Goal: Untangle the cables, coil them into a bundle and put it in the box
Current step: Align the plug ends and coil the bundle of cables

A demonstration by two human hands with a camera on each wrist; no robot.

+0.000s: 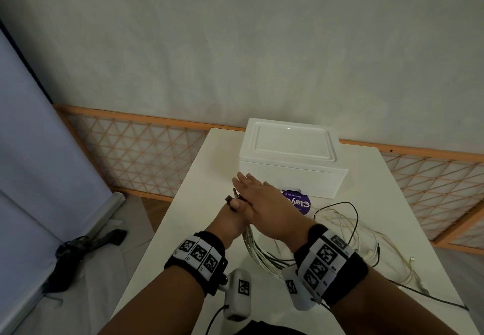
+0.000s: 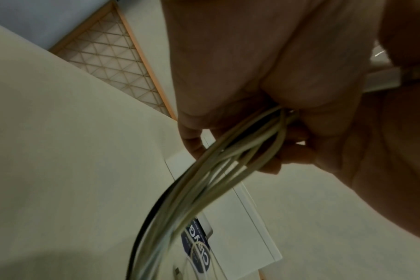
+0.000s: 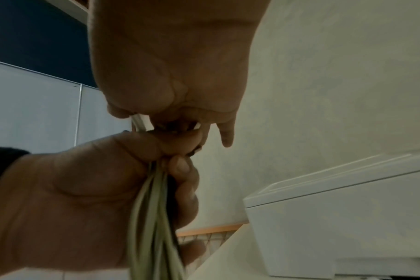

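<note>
My left hand [image 1: 230,220] grips the half-coiled bundle of pale and black cables [image 1: 258,249]; my right hand [image 1: 264,207] lies flat-fingered over it. Loose loops trail toward the tabletop's [image 1: 183,243] right edge; the lidded white box [image 1: 290,167] waits unopened.

A plain indoor recording space. A white table [image 1: 183,230] meets a bare plaster wall [image 1: 235,46] at twelve o'clock. A backdrop screen [image 1: 34,138] stands at nine o'clock.
</note>
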